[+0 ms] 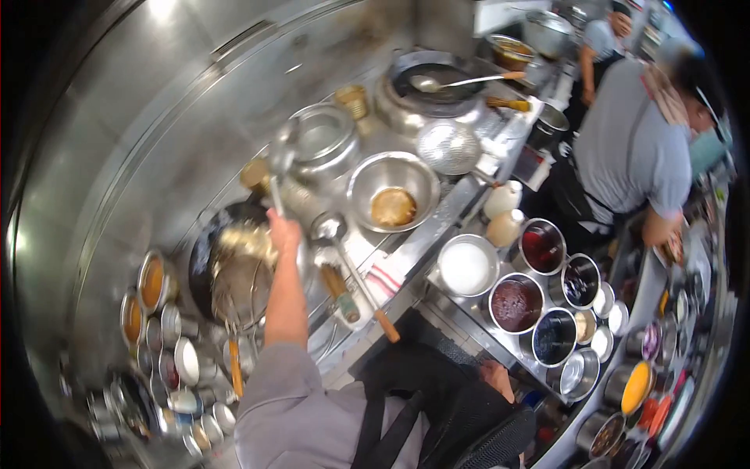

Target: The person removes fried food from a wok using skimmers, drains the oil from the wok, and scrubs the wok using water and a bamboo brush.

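My left hand (285, 233) reaches out over the edge of a dark wok (201, 262), its fingers closed round a blurred metal shaft (275, 189). What the shaft belongs to is too smeared to tell. Below the hand, pale yellowish food (248, 237) shows in the wok, beside a wire strainer (238, 289) with a wooden handle. Down beside my dark apron is my right hand (497, 378), partly hidden; its fingers do not show clearly. A ladle (330, 227) with a wooden-ended handle lies right of my left hand, near a bamboo brush (338, 293).
A steel bowl (361, 191) and a lidded pot (322, 134) stand behind. Farther off is another wok (406, 78). Sauce pots (516, 303) and white liquid (467, 266) fill the right counter. Small tubs (186, 361) crowd the left. A co-worker (633, 141) bends at the right.
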Action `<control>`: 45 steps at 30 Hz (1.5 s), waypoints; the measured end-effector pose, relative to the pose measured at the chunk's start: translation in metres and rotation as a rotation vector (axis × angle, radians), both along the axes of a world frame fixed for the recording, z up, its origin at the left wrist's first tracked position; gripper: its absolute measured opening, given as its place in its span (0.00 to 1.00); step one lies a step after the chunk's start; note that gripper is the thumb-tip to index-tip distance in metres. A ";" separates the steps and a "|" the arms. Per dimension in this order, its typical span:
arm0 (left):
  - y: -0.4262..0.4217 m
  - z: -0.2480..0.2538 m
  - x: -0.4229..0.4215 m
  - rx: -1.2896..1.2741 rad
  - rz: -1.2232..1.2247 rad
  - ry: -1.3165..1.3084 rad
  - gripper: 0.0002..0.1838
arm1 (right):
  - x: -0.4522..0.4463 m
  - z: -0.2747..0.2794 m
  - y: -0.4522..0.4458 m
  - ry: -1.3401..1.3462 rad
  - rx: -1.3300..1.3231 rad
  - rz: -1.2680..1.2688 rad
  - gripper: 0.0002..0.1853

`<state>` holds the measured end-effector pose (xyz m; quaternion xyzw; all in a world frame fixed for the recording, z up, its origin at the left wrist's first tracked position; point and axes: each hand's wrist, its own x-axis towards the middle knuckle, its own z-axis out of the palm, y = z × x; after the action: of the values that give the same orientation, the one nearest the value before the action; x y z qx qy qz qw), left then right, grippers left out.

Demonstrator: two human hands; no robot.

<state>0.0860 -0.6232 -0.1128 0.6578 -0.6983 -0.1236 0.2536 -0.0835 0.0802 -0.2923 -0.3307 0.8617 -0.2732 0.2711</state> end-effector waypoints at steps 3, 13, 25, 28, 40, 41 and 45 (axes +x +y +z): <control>-0.015 -0.010 0.002 -0.188 -0.125 0.199 0.26 | 0.006 -0.004 -0.009 -0.019 0.143 -0.070 0.18; 0.054 0.048 0.075 0.075 -0.084 0.815 0.31 | 0.003 -0.024 -0.017 -0.018 0.118 0.092 0.21; 0.192 0.009 0.378 -0.284 0.264 0.509 0.35 | -0.019 -0.082 0.092 0.147 0.177 0.290 0.10; 0.216 0.006 0.412 -0.340 0.252 0.659 0.29 | 0.003 -0.129 0.120 -0.005 0.356 0.254 0.11; 0.305 -0.086 0.561 -0.357 0.429 -0.369 0.32 | 0.084 -0.107 0.139 -0.089 0.314 0.415 0.12; 0.329 -0.034 0.511 -0.297 0.501 0.063 0.34 | 0.083 -0.100 0.134 -0.110 0.308 0.401 0.12; 0.353 -0.021 0.498 -0.157 0.533 0.247 0.32 | 0.080 -0.073 0.107 -0.088 0.291 0.415 0.11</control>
<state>0.5835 -0.2703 -0.1342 0.7761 -0.4725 -0.0776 0.4103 -0.0032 0.1875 -0.3656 -0.4457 0.7931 -0.0990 0.4032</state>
